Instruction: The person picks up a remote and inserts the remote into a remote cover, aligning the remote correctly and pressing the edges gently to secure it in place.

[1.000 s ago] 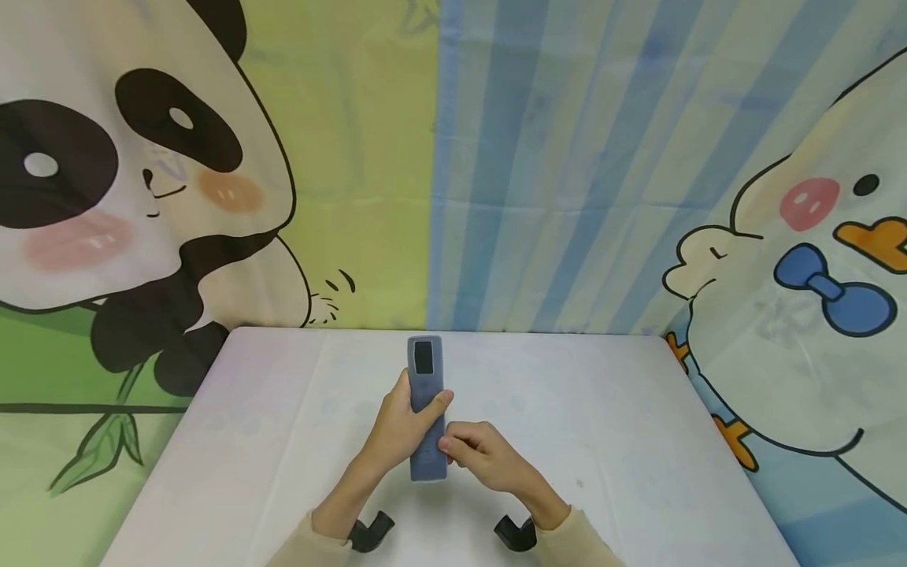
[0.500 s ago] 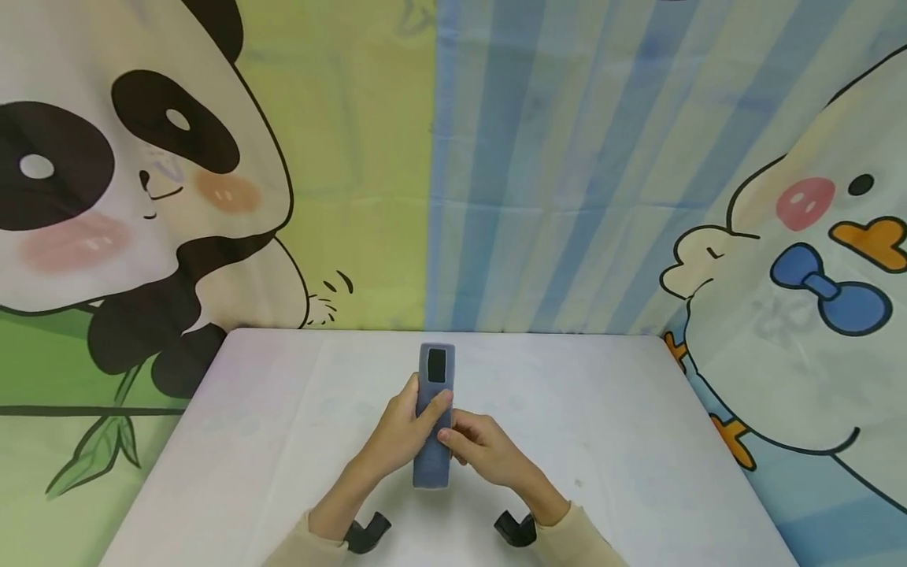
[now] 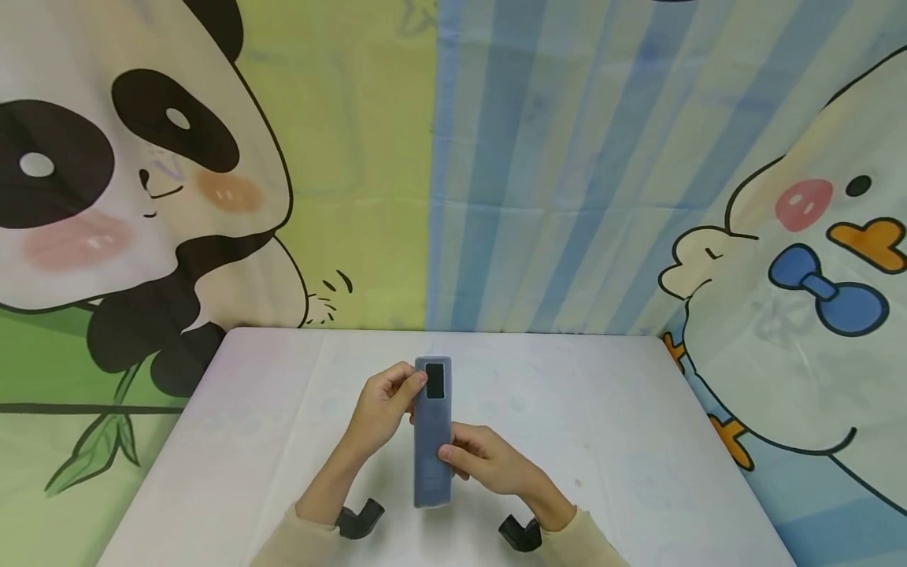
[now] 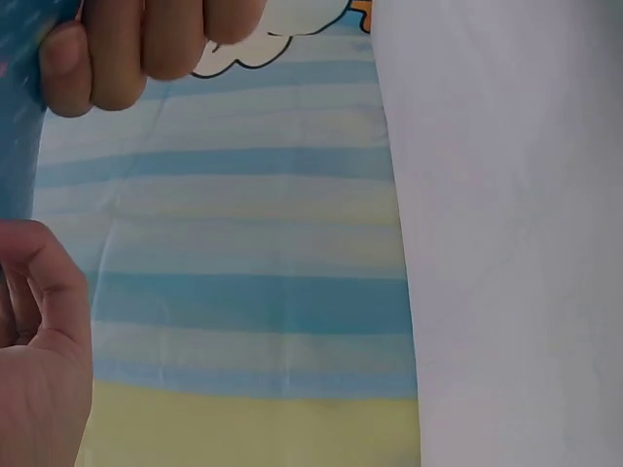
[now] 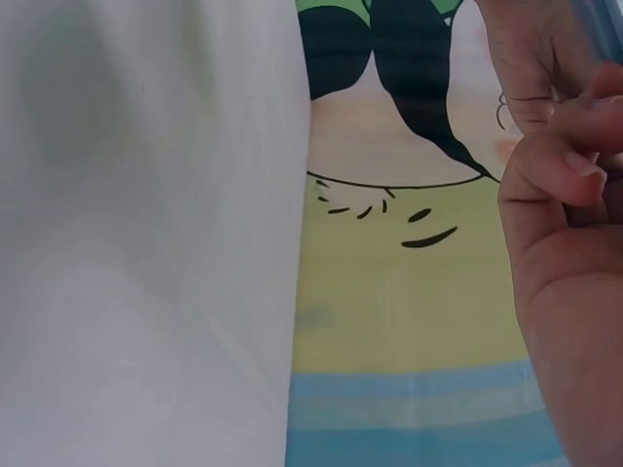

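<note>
A long, slim blue-grey case point(image 3: 433, 441) with a dark rectangle near its far end is held up over the white table, standing lengthwise in front of me. At its upper left edge my left hand point(image 3: 383, 402) pinches it, thumb beside the dark rectangle. My right hand point(image 3: 492, 461) grips the lower right edge, thumb lying on the front face. The left wrist view shows a speckled blue side of the case point(image 4: 18, 146), with the right hand's curled fingers point(image 4: 117, 58) against it. In the right wrist view only a corner of the case point(image 5: 605, 29) shows.
Black curved pieces point(image 3: 361, 520) sit at both wrists, by the cuffs of the light sleeves. The white table point(image 3: 602, 409) ends at a backdrop point(image 3: 538, 197) printed with a panda, stripes and a white duck.
The left hand has shifted its hold from the middle of the case up to near the dark rectangle. The case has come slightly nearer and to the right; the right hand keeps its grip.
</note>
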Demonstrator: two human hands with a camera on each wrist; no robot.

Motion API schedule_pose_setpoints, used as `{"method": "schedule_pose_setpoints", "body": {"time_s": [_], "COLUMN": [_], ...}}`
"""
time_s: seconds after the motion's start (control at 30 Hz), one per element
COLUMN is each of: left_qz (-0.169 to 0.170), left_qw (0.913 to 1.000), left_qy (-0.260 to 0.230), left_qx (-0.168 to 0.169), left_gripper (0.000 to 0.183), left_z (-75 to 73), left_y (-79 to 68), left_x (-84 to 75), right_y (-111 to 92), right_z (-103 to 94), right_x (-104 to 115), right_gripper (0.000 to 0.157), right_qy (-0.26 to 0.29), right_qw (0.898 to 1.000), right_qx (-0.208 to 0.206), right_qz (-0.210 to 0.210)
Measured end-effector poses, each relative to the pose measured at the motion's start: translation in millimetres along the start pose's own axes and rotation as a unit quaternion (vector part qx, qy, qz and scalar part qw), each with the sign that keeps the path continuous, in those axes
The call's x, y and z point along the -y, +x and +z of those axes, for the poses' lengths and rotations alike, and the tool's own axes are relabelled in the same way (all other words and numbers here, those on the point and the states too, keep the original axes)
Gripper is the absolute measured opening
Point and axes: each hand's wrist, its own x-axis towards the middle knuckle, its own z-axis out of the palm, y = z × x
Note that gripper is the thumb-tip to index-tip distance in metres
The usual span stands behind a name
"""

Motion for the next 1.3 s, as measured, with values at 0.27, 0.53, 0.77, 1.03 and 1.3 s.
{"method": "schedule_pose_setpoints", "body": {"time_s": [0.27,0.53,0.77,1.03,1.3], "left_qz": [0.007,0.018,-0.009,-0.057,-0.108], "left_qw": [0.9999,0.9994,0.9982,0.9932,0.9776], "left_qy": [-0.009,0.008,0.012,0.039,-0.012], "left_qx": [0.002,0.029,0.058,0.094,0.181], "left_gripper": [0.016,0.012,0.016,0.021,0.036], "left_z": [-0.1,5.0,1.7,-12.6,-15.9], "left_y": [-0.1,-5.4,-8.4,-17.9,-23.3], "left_x": [-5.6,-0.3,3.6,11.0,10.1], "right_y": [8.1,17.4,17.3,16.7,17.7], "right_z": [-4.0,-6.7,-9.1,-15.3,-18.4], "right_x": [-2.1,7.4,4.9,4.4,6.0], "right_gripper": [0.013,0.015,0.011,0.011,0.013], "right_qy": [0.005,0.001,-0.011,-0.033,-0.035], "right_qw": [0.996,0.99,0.989,0.987,0.984], "right_qx": [-0.087,-0.143,-0.138,-0.155,-0.171], "right_qz": [-0.033,-0.016,-0.042,-0.032,-0.022]}}
